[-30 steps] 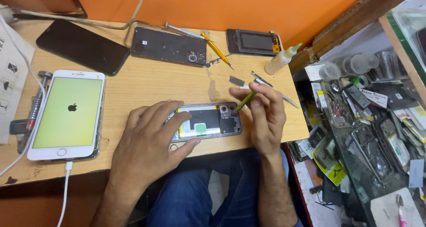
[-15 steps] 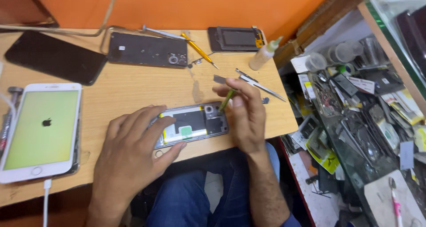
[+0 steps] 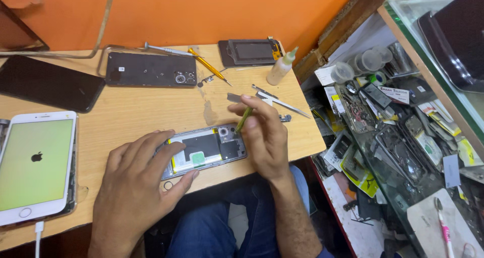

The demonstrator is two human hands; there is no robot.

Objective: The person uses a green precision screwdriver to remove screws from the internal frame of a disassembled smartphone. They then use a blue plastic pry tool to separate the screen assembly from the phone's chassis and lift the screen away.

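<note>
Left hand [image 3: 138,187] on opened phone [image 3: 204,151], right hand [image 3: 262,134] with green-yellow tool [image 3: 244,120].

An opened phone [image 3: 204,151] lies at the near edge of the surface [image 3: 131,114], between both hands. A lit phone [image 3: 34,166] lies left of it. Behind it lie two more phones [image 3: 150,69], screwdrivers [image 3: 206,66] and a bottle [image 3: 280,67].

A white phone [image 3: 35,167], black phone [image 3: 48,89] and glue bottle [image 3: 280,68] lie about.
</note>
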